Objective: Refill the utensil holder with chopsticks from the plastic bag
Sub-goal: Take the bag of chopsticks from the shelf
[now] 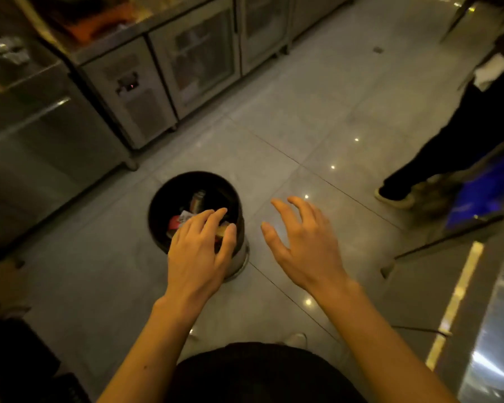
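Over the bin (pixel 169 196) on the floor, your left hand (pixel 197 257) curves, grip unclear, your right hand (pixel 306 251) spread; anything slipping likely lands among the rubbish (pixel 198 199).

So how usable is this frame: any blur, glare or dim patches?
Head view: dim warm light, the bin nearly black inside. Head view: the passer-by's legs and steel cabinets smear with blur; the left hand and right hand are fairly sharp. Head view: small glints dot the floor tiles.

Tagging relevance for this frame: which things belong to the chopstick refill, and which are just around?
Job: left hand, right hand; no chopsticks, holder or bag visible.
Around: bin, steel cabinets, another person's shoe, floor.
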